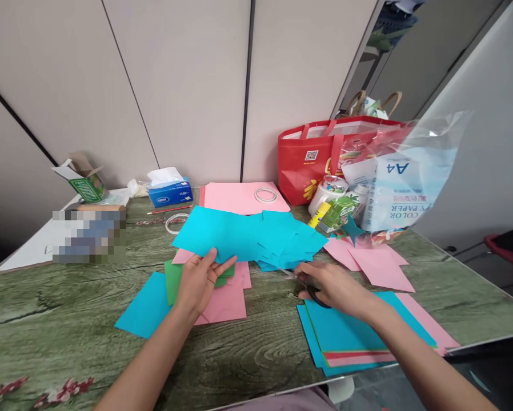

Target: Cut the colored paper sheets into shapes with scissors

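Note:
My left hand [201, 278] pinches the near edge of a large turquoise paper sheet [222, 234], thumb on top and fingers beneath, holding it just above pink and green sheets. My right hand [331, 285] is closed round the black handles of a pair of scissors [301, 282], whose blades point left toward several small turquoise squares [288, 242]. Under that wrist lies a stack of turquoise, red and pink sheets [351, 337].
A red shopping bag [308, 162], a clear A4 paper pack [404, 182], glue bottles [325, 197], a tissue box [169, 191], tape rings [265, 195], an open green carton [83, 180] and loose pink sheets [380, 265] crowd the wood-grain table [68, 325]. Its front edge runs near my arms.

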`<state>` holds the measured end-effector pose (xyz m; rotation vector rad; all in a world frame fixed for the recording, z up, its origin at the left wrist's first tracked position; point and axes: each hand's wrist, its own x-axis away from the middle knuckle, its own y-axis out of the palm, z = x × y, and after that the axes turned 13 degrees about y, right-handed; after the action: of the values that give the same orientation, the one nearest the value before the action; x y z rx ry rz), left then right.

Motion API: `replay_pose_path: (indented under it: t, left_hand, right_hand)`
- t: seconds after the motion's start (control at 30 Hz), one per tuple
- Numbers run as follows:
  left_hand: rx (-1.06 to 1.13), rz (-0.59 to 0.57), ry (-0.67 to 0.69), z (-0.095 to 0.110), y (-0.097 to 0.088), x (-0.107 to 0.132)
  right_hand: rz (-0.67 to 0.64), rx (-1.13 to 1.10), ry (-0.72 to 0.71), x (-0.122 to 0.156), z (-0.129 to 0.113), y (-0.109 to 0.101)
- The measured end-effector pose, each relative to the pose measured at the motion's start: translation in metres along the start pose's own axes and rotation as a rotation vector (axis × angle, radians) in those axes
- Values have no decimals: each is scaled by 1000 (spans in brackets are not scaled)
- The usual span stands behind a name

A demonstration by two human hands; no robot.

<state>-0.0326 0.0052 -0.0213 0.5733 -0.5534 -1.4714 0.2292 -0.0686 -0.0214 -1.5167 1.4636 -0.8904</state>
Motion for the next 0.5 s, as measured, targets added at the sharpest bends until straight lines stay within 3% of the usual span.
replay_pose_path:
  t: [0.1, 0.23, 0.5]
  left_hand:
    - [-3, 5, -18, 2, 2, 2]
    - [30, 3, -47, 3, 8, 4]
    - [-19, -51, -124, 2, 13, 9]
  right_hand:
    - [89, -3, 70, 22, 21, 23]
    - [245, -102, 132, 41, 28, 45]
    - [227, -95, 146, 49, 18, 50]
